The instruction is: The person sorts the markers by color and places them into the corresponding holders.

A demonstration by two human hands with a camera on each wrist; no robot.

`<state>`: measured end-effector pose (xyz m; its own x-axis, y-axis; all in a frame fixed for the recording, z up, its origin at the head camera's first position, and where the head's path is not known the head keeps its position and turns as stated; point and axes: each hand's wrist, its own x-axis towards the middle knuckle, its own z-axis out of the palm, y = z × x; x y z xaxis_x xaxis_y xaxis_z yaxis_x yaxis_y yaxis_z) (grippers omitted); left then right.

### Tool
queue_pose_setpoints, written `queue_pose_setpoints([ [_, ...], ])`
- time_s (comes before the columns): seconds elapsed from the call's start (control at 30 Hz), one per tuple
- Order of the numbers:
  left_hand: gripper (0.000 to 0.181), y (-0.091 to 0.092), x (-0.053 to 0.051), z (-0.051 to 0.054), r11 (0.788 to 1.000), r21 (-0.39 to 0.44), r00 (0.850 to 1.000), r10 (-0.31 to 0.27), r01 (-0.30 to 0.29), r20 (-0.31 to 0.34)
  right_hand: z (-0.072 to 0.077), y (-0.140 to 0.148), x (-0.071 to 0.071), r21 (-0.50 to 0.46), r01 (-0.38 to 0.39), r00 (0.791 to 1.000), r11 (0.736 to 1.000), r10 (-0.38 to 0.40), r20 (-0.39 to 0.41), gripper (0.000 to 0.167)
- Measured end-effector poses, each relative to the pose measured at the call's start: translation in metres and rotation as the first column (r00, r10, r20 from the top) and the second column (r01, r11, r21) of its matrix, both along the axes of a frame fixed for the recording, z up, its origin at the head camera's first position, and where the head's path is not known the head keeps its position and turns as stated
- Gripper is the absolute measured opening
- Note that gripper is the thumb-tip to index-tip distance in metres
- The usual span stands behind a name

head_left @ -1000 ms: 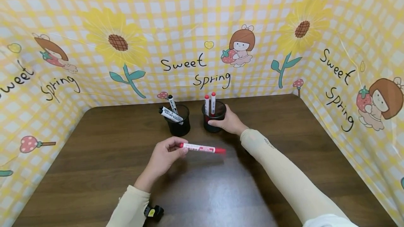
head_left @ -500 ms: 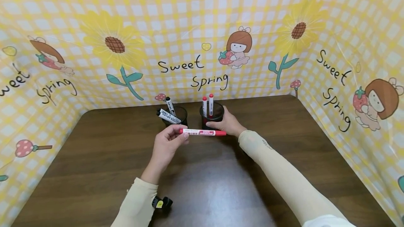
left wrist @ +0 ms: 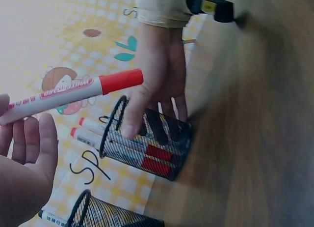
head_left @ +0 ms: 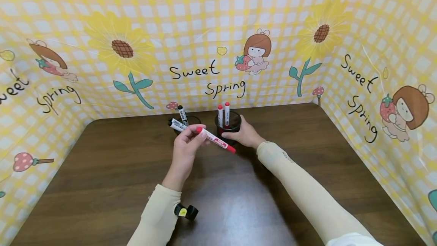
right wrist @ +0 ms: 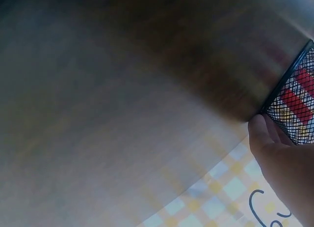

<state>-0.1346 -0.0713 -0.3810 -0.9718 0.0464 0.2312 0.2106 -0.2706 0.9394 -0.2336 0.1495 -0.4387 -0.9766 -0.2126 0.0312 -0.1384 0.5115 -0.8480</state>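
My left hand (head_left: 184, 149) pinches a red whiteboard marker (head_left: 216, 139) near one end, between thumb and fingers. The marker is in the air, slanting down to the right, its other end in front of the right-hand black mesh pen cup (head_left: 235, 128). My right hand (head_left: 248, 134) grips that cup from its right side, the thumb across its near wall in the left wrist view. Two red-ended markers (head_left: 227, 114) stand in the cup, with red also at their lower ends through the mesh. In the right wrist view only part of the cup (right wrist: 299, 89) shows.
A second black mesh pen cup (left wrist: 105, 214) stands to the left, partly hidden behind my left hand in the head view. Black-capped white markers (head_left: 177, 124) lean in it. Yellow checked cloth (head_left: 205, 29) walls the brown wooden table (head_left: 112, 174) at back and sides.
My left hand has moved forward and up toward the cups with the red marker, which has turned from nearly level to a downward slant. The right hand keeps its grip on the cup.
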Motion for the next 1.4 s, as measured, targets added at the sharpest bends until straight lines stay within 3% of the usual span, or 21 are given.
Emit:
queue_pose_setpoints([
  [0.13,0.020,0.008,-0.006,0.005,0.998,0.060,1.000,0.030,-0.030,-0.006,-0.001,0.001,-0.001,0.026,-0.002,1.000,1.000,0.002,-0.008,0.084],
  [0.3,0.020,0.015,-0.017,0.008,0.994,0.079,0.996,0.076,-0.073,-0.041,-0.002,0.002,-0.003,0.045,0.004,1.000,0.999,-0.004,0.002,0.082],
  [0.5,0.019,0.020,-0.030,0.009,0.983,0.107,0.982,0.157,-0.146,-0.100,-0.001,0.001,-0.002,0.020,0.000,1.000,1.000,0.000,0.001,0.081],
  [0.73,0.017,0.021,-0.038,0.013,0.966,0.146,0.965,0.232,-0.214,-0.119,-0.001,0.001,-0.002,0.000,-0.011,1.000,1.000,0.011,0.003,0.081],
  [0.87,0.019,0.023,-0.043,0.012,0.969,0.084,0.958,0.244,-0.234,-0.151,-0.002,0.002,-0.002,0.002,-0.003,1.000,1.000,0.003,0.002,0.082],
  [1.03,0.023,0.026,-0.049,0.008,0.958,-0.063,0.943,0.263,-0.281,-0.203,-0.002,0.002,-0.001,-0.004,-0.016,1.000,1.000,0.016,0.002,0.089],
  [1.2,0.023,0.032,-0.056,0.005,0.921,-0.199,0.927,0.286,-0.336,-0.244,-0.001,0.002,0.000,-0.006,-0.012,1.000,1.000,0.012,-0.001,0.086],
  [1.4,0.023,0.041,-0.063,0.001,0.866,-0.309,0.913,0.327,-0.394,-0.245,-0.001,0.001,-0.001,0.003,-0.007,1.000,1.000,0.007,-0.018,0.087],
])
